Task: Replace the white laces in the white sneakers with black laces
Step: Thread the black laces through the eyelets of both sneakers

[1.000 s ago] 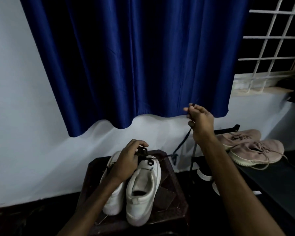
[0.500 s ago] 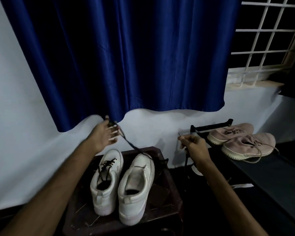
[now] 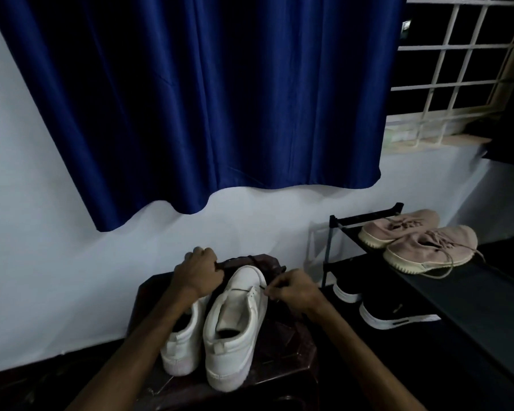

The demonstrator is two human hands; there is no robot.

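Observation:
Two white sneakers stand side by side on a dark brown stool (image 3: 282, 345), toes toward the wall. The right sneaker (image 3: 235, 330) has bare eyelets over its tongue. The left sneaker (image 3: 183, 345) is partly hidden under my left forearm. My left hand (image 3: 198, 272) is curled round one end of a black lace (image 3: 251, 259) just past the toes. My right hand (image 3: 294, 290) pinches the other end of that lace at the right sneaker's front eyelets. The lace runs around the toe between both hands.
A black shoe rack (image 3: 445, 295) stands to the right, with a pair of beige sneakers (image 3: 422, 247) on top and dark shoes with white soles (image 3: 389, 314) below. A blue curtain (image 3: 205, 99) hangs on the white wall behind. A barred window (image 3: 457, 63) is at upper right.
Both hands came down from raised positions to the toe of the right sneaker. The black lace, stretched up in the air before, now lies low around the toe.

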